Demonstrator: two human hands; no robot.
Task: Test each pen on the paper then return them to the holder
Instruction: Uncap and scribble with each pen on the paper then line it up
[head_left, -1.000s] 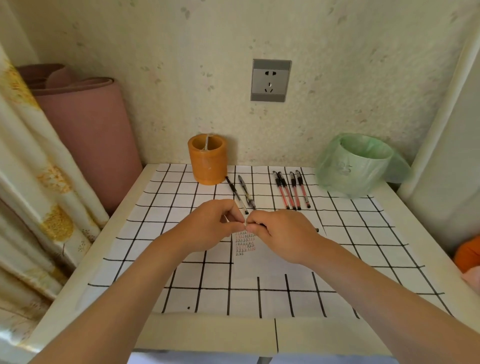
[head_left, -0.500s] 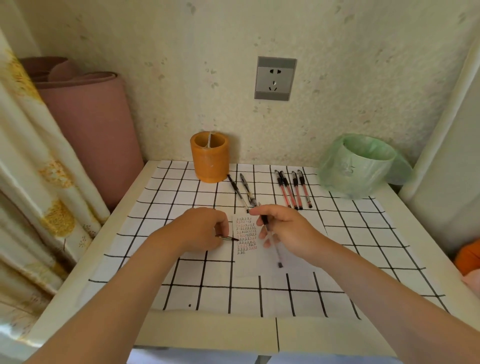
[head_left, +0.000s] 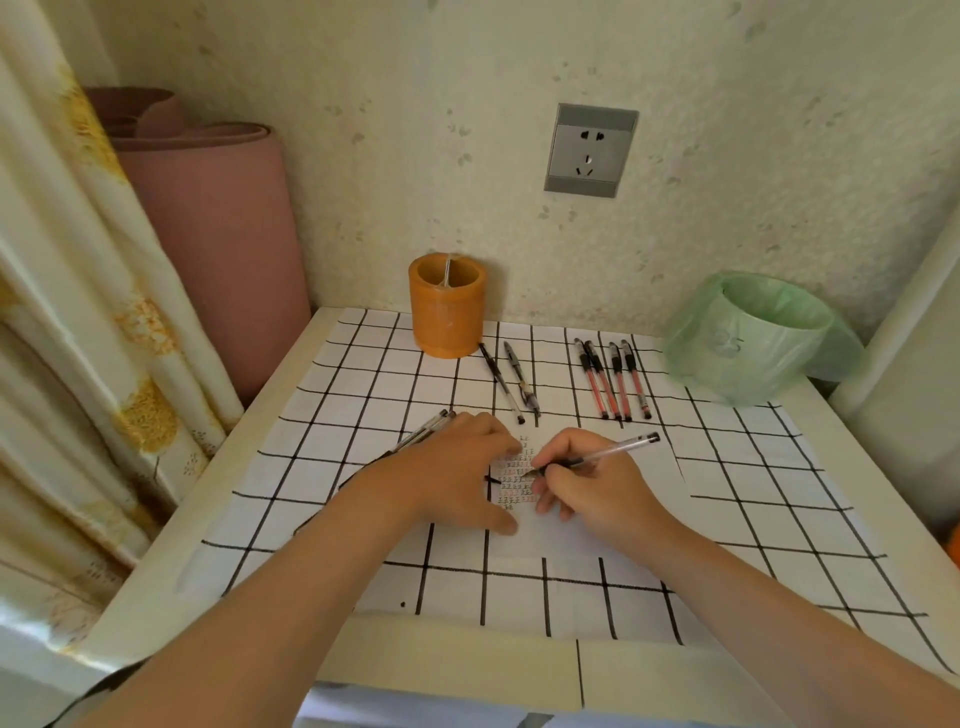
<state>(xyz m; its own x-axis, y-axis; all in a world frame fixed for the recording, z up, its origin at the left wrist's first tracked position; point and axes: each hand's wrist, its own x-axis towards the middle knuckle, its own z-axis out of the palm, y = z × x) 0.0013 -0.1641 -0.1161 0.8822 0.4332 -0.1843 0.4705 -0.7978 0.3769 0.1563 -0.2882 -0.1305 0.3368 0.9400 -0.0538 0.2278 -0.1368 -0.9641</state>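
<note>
Now right hand (head_left: 597, 491) grips pen (head_left: 608, 453), tip on paper (head_left: 657, 483), shaft slanting up-right; left hand (head_left: 452, 467) clutches spare pens (head_left: 423, 435), nearer orange holder (head_left: 447, 322) at back of counter (head_left: 467, 670).

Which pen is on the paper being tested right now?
The clear-barrelled pen in the right hand, tip on the small white paper. The two black pens and four red pens lie loose further back, right of the orange cylindrical holder.

Nothing could be read. The paper (head_left: 657, 478) near the worktop's (head_left: 447, 670) middle bore rows of small black and red marks, too tiny to make out; the green bag's (head_left: 727, 364) faint print was illegible.
</note>
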